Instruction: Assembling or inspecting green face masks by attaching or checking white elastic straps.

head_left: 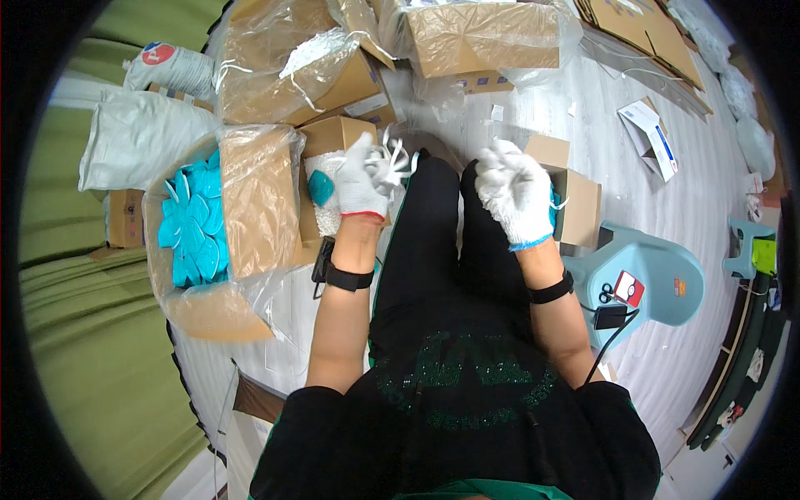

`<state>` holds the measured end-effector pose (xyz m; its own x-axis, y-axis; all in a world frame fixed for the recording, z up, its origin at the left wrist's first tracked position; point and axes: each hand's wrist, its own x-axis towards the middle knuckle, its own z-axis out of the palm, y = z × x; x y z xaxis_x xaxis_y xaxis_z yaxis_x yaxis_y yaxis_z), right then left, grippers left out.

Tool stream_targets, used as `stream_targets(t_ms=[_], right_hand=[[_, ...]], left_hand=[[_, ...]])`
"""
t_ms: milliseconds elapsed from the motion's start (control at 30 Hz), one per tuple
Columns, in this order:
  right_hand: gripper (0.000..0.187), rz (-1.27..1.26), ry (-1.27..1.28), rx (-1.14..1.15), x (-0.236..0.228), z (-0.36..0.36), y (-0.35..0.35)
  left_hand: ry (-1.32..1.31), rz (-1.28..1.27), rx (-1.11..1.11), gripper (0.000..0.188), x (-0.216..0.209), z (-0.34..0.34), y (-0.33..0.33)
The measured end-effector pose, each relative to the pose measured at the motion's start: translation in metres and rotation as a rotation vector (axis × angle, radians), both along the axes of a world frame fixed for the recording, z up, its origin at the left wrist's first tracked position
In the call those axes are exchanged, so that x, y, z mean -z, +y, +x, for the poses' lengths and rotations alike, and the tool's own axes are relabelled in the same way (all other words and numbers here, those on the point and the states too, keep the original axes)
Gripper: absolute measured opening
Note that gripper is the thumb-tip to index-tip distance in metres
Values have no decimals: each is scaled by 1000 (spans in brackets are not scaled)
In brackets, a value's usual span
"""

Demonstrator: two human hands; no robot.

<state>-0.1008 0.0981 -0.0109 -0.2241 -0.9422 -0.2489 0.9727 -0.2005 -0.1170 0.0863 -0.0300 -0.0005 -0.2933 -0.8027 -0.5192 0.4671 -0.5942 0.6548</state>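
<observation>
My left hand (364, 182), in a white knit glove with a red cuff, is closed on a loose bundle of white straps (392, 164) that fans out to its right. Just left of it, a shiny teal piece (320, 188) lies on white material (329, 218) in a small cardboard box. My right hand (510, 193), gloved in white with a blue cuff, has its fingers curled in; whatever they may hold is hidden. Close to its right side, an open cardboard box (581, 208) contains teal pieces, mostly covered by the hand.
At left, a plastic-lined carton (260, 200) holds many flat teal pieces (196, 221). More lined cartons (492, 40) stand ahead. A light-blue plastic stool (679, 279) at right carries scissors (606, 292) and a red-and-white card box (628, 288). White sacks (142, 142) line the left side.
</observation>
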Motion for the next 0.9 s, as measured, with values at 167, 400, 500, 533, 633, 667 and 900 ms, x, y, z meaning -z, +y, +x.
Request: stream_targets(t_ms=[167,400,500,533,633,667,900], right_hand=[[31,-21,394,-411,2,22,-15],[30,75,1868,-541,-13,50,-36],[27,-5,1288,-488,21,65,-31],[27,-5,1286,-493,28,70,-27],[26,277,838,-602,36,88,-9],[26,277,840,-611,41,91,-7],[33,266,1367,-220,74,85,-9]], left_hand=[[-114,-83,106,33,11,-5,17],[-235,-136,229,41,37,-12,39],[-191,-40,14,31,61,-18,43],[-192,-37,10,31,73,-15,40],[-687,-434,48,9,102,-6,31],[-687,-428,40,9,108,-5,34],[-405,-132,124,17,111,-20,48]])
